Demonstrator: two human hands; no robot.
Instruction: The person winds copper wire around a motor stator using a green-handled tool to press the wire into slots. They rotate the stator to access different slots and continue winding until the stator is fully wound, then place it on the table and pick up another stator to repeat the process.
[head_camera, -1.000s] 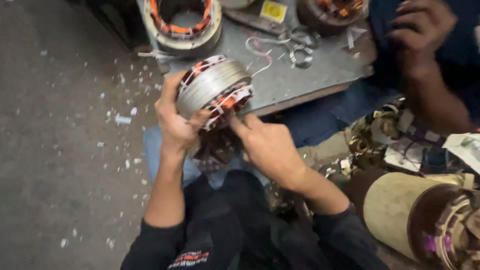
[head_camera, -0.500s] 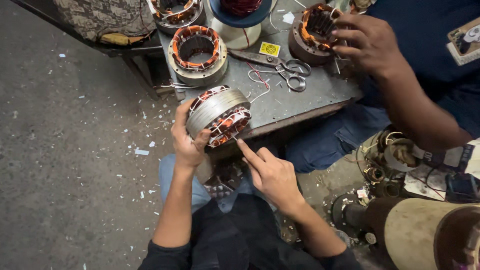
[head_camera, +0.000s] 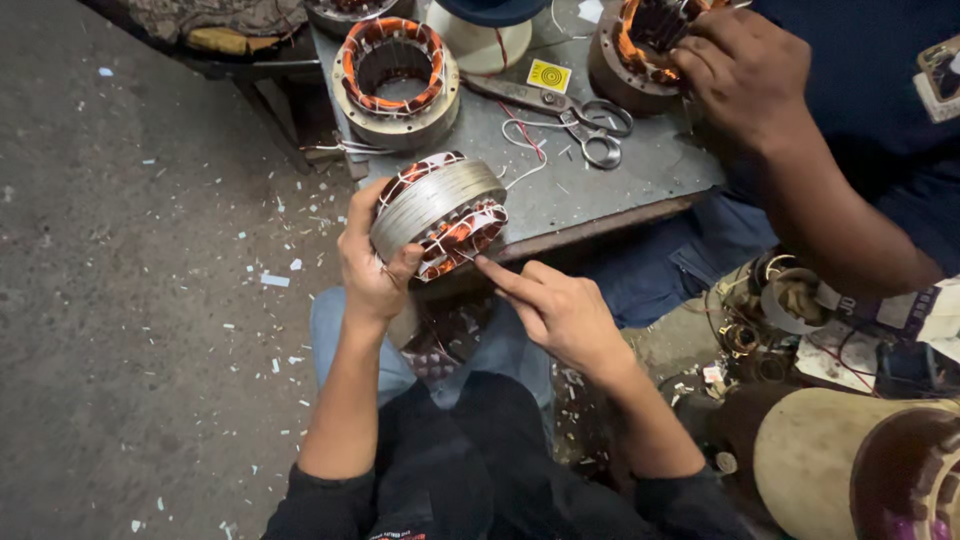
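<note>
We hold a stator (head_camera: 440, 215) in our left hand (head_camera: 372, 265), fingers wrapped round its steel side, just above our lap & at the table (head_camera: 640, 170) edge. Our right hand (head_camera: 560, 310) holds nothing, index finger out, tip touching the copper winding. On the table: another stator (head_camera: 397, 85), scissors (head_camera: 560, 108). A co-worker's hand (head_camera: 745, 75) grips a third stator (head_camera: 640, 45).

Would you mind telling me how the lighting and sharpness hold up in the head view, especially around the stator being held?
Head view: soft, dim overhead light; the stator in the left hand is sharp, with a mild sheen on its steel band. The right hand is crisp too. The scissors glint slightly on the metal table. The lower right corner falls into shadow, and wide-angle stretch shows at the edges.
</note>
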